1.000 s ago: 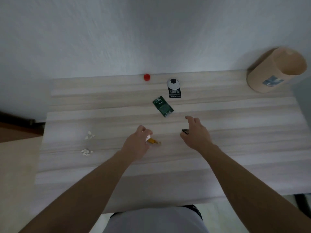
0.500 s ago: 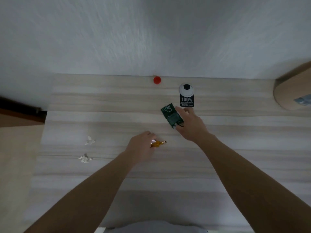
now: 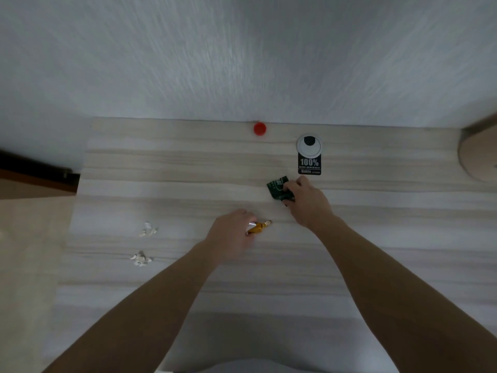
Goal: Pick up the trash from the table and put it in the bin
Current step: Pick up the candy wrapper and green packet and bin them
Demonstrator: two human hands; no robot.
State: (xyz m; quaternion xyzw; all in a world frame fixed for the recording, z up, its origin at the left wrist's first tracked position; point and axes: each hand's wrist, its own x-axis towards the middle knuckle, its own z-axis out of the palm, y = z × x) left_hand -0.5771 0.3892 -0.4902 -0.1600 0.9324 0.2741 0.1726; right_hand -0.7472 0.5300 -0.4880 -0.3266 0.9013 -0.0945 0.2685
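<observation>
My right hand (image 3: pixel 306 203) grips a crumpled dark green wrapper (image 3: pixel 277 188) on the pale wooden table (image 3: pixel 188 173), with a small dark scrap showing under its fingers. My left hand (image 3: pixel 231 232) pinches an orange and silver wrapper (image 3: pixel 258 226) near the table's middle. A black tag marked 100% (image 3: pixel 309 165) lies just behind the right hand. A red cap (image 3: pixel 259 128) sits by the wall. Two heaps of white paper bits lie at the left, one (image 3: pixel 148 229) behind the other (image 3: pixel 140 258). The tan bin (image 3: pixel 478 154) lies on its side at the far right, cut off by the frame.
A white cable grommet (image 3: pixel 308 144) is set into the table above the black tag. A white wall rises right behind the table. A beige surface (image 3: pixel 27 251) adjoins the table's left edge.
My right hand moved from a small dark scrap forward to the green wrapper and closed on it, crumpling it. My left hand kept its hold on the orange wrapper. The view shifted left.
</observation>
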